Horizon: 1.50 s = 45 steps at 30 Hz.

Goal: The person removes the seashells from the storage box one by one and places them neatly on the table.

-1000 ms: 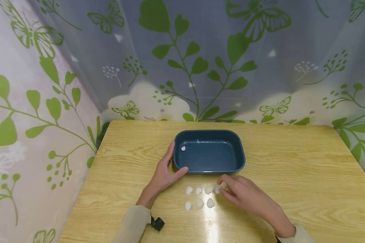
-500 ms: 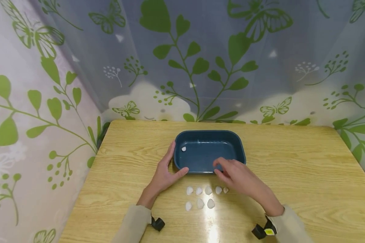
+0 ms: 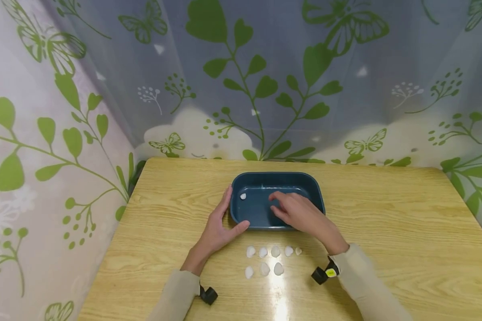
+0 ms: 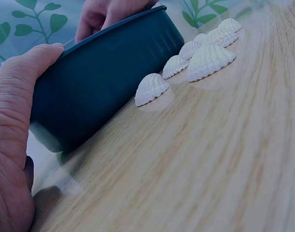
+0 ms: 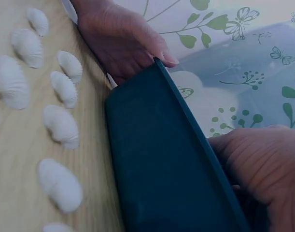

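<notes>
A dark blue rectangular basin [image 3: 277, 225] stands on the wooden table. My left hand [image 3: 218, 227] grips its left end, thumb on the near rim and fingers along the outer left wall. Inside the basin, near its left end, lies one small white seashell [image 3: 243, 196]. My right hand [image 3: 299, 214] reaches over the near rim into the basin, with thumb and forefinger bent toward each other; I cannot tell whether something is between them. On the table in front lie several ribbed white seashells [image 4: 212, 59] in two rows, the back row ending in a smaller shell [image 3: 298, 251].
The wood-grain table [image 3: 176, 187] extends on both sides of the basin. Behind it hangs a cloth [image 3: 265, 89] printed with leaves and butterflies, and another printed cloth [image 3: 64, 187] covers the left side. Black wrist cameras [image 3: 209, 295] sit at both cuffs.
My right hand has gone from the right end of the back shell row over the near rim and leftward into the basin. My left hand keeps its place on the basin.
</notes>
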Tool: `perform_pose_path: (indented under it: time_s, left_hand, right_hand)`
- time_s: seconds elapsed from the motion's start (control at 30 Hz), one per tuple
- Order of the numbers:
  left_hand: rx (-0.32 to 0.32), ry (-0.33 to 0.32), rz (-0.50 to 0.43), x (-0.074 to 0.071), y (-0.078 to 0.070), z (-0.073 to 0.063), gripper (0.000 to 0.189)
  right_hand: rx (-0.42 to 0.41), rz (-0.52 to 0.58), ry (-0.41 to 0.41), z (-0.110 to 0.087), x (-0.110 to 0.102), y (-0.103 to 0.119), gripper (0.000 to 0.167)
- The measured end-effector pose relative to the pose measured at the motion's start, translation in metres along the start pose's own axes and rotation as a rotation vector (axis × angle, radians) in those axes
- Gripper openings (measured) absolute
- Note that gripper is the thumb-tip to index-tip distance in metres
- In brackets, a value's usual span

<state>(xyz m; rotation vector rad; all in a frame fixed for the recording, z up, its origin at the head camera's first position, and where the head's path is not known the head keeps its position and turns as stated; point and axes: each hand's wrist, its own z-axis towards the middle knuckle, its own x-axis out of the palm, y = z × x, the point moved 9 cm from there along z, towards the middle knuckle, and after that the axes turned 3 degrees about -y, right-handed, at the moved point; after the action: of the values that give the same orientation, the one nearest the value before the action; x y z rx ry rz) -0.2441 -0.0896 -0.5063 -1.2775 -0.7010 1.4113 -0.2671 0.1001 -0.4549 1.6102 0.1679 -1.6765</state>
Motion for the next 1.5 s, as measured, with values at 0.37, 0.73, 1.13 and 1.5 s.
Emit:
perform_pose_path:
  time_s: [0.37, 0.73, 1.13, 1.5]
  left_hand:
    - [0.039, 0.003, 0.023, -0.001, 0.019, 0.003, 0.103]
    - [0.046, 0.016, 0.031, -0.002, 0.017, 0.005, 0.103]
    - [0.012, 0.009, 0.032, 0.003, 0.021, 0.003, 0.105]
    - [0.036, 0.014, 0.033, 0.003, 0.021, 0.002, 0.104]
  right_hand:
    - [-0.006, 0.002, 0.080, 0.040, 0.019, 0.004, 0.029]
    - [-0.039, -0.006, 0.169, 0.064, 0.040, 0.009, 0.033]
    - [-0.029, -0.040, 0.229, 0.064, 0.058, 0.009, 0.033]
    - [-0.044, -0.053, 0.208, 0.065, 0.059, 0.010, 0.031]
